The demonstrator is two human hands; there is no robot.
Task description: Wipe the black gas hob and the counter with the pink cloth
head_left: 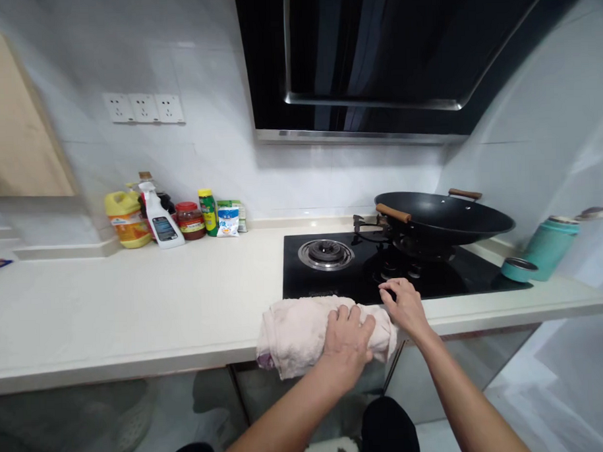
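My left hand (348, 343) grips a folded pale pink cloth (295, 332), its fingers curled into the fabric. The cloth rests across the front edge of the counter and hangs a little over it, just in front of the black gas stove (303, 282). Beside the cloth's right end, my right hand (406, 306) hovers at the stove's front edge. Its thumb and forefinger come close together in a pinch; anything between them is too small to make out. Close behind that hand are the stove knobs (389, 272).
A black wok (444, 218) with wooden handles sits on the right burner. To its right stand a teal bottle (552, 247) and a teal lid (519, 269). Along the wall at left are a yellow jug (128, 219), a spray bottle (161, 218) and jars. A range hood (365, 59) hangs above.
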